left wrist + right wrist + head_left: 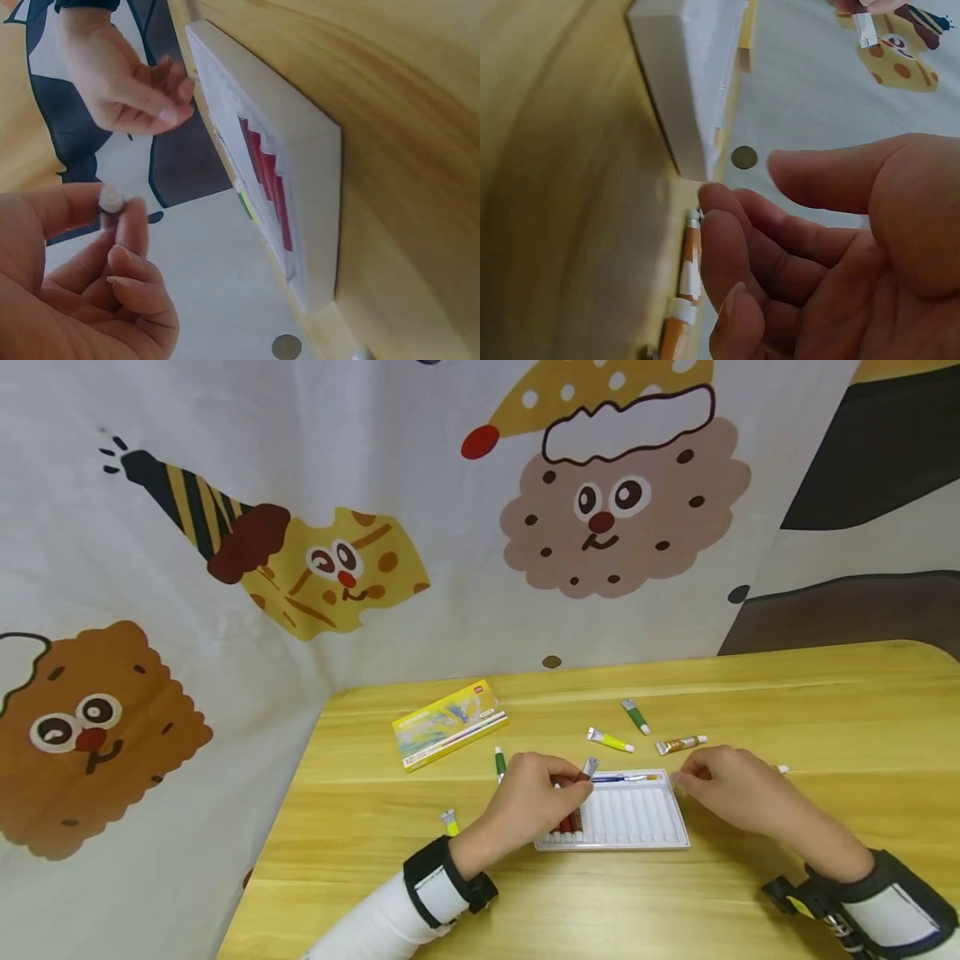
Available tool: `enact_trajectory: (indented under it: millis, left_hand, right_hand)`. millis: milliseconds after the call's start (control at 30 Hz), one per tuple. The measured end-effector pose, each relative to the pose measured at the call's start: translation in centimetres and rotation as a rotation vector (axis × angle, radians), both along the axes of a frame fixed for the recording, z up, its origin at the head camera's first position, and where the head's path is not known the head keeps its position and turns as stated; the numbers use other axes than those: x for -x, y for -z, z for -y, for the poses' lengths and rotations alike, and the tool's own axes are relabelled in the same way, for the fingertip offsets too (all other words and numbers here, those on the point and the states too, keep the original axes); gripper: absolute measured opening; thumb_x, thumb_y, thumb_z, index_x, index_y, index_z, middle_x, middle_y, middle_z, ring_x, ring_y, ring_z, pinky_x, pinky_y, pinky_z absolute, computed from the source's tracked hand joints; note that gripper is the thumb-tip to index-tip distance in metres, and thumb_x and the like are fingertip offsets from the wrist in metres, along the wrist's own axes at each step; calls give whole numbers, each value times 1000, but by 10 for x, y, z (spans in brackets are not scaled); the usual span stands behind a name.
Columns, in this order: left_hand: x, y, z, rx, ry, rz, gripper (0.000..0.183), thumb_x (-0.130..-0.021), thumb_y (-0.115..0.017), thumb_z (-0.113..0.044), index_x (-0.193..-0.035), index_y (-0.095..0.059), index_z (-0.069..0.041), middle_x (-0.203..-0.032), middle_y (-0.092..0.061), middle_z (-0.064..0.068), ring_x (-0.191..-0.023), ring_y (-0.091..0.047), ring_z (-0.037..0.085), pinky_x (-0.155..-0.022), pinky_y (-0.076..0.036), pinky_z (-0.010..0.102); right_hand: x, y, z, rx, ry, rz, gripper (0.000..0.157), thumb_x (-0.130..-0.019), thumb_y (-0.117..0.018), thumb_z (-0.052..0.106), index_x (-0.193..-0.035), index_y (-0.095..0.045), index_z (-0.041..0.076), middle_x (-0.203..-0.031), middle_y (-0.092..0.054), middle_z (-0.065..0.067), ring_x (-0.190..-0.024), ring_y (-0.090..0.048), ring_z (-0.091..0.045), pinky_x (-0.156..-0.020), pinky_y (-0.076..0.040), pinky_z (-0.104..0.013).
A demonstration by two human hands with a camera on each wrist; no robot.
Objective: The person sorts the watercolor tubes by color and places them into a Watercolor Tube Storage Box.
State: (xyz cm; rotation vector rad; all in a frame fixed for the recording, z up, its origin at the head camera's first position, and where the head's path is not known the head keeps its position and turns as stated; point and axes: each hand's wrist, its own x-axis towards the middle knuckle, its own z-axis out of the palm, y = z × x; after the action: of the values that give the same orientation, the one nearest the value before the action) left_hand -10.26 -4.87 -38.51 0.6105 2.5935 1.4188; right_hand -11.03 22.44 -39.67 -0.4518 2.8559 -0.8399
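My left hand (534, 795) pinches a small paint tube (588, 769) between thumb and index finger, above the left part of a white plastic tray (637, 820). The tube's silver end points up in the head view; its white cap (111, 199) faces the left wrist camera. Several red and brown tubes (572, 823) lie side by side in the tray's left slots, partly hidden by the left hand. A paintbrush (628, 777) lies along the tray's far side. Beside the tray's right edge is my right hand (738, 787), fingers loosely bent, thumb apart, holding nothing.
A yellow paint box (450, 727) lies at the back left. Behind the tray are green (635, 716), yellow (610, 741) and ochre (681, 744) tubes. Another green tube (500, 762) and a yellow one (450, 821) lie left. Orange tubes (691, 255) lie near the right hand.
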Motion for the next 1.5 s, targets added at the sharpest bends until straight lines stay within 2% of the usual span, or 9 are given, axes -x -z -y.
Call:
enact_trajectory:
  millis: [267, 433, 533, 633, 733, 1000, 1233, 1500]
  left_hand:
    - [-3, 5, -3, 65, -81, 27, 10, -85, -66, -20, -83, -72, -12, -59, -61, -7, -42, -49, 1, -36, -36, 15]
    - [-3, 9, -6, 165, -85, 61, 18, -84, -65, -18, -67, -69, -13, -46, -51, -10, -36, -42, 2, -33, -27, 16]
    - [-4, 10, -7, 218, -71, 103, 33, -83, -65, -17, -51, -58, -14, -40, -40, -10, -32, -31, 2, -31, -19, 17]
    - [-5, 10, -8, 278, -67, 128, 44, -81, -64, -16, -42, -43, -15, -39, -27, -10, -32, -23, 3, -31, -13, 18]
    - [-6, 12, -10, 333, -71, 138, 48, -80, -64, -16, -41, -35, -16, -40, -21, -10, -32, -20, 3, -31, -12, 17]
    - [-3, 16, -18, 453, -43, 167, 47, -80, -62, -20, -42, -33, -16, -39, -21, -10, -30, -21, 4, -30, -13, 19]
    - [-1, 15, -22, 530, -13, 193, 47, -81, -62, -23, -43, -35, -15, -40, -21, -8, -30, -22, 8, -31, -12, 20]
    - [1, 13, -29, 590, 21, 216, 49, -88, -61, -30, -46, -41, -16, -40, -25, -7, -31, -27, 9, -31, -16, 22]
  right_hand:
    - [0, 13, 1, -56, -18, 79, 20, -89, -62, 24, -72, -61, 14, -56, -46, 3, -49, -40, -11, -45, -33, -27]
    - [-1, 14, 3, -84, -16, 119, 24, -89, -63, 25, -67, -58, 15, -54, -43, 4, -48, -39, -11, -45, -31, -26]
    - [-2, 14, 3, -85, -17, 124, 26, -89, -63, 26, -66, -57, 16, -53, -41, 5, -47, -38, -11, -45, -30, -26]
    - [-2, 15, 3, -82, -16, 126, 28, -89, -63, 26, -64, -56, 16, -52, -39, 5, -47, -37, -11, -45, -29, -26]
    - [-2, 15, 3, -80, -13, 128, 29, -89, -62, 26, -63, -55, 16, -53, -38, 5, -47, -37, -11, -45, -28, -26]
    - [-2, 18, 3, -70, -12, 133, 29, -90, -62, 24, -63, -55, 16, -53, -39, 5, -47, -38, -10, -45, -29, -26]
    - [-4, 15, 6, -74, -6, 142, 28, -90, -62, 23, -64, -54, 15, -55, -40, 3, -48, -39, -12, -46, -30, -27]
    - [-4, 12, 6, -73, -3, 157, 24, -90, -61, 22, -68, -56, 15, -57, -43, 2, -50, -40, -12, -47, -31, -27]
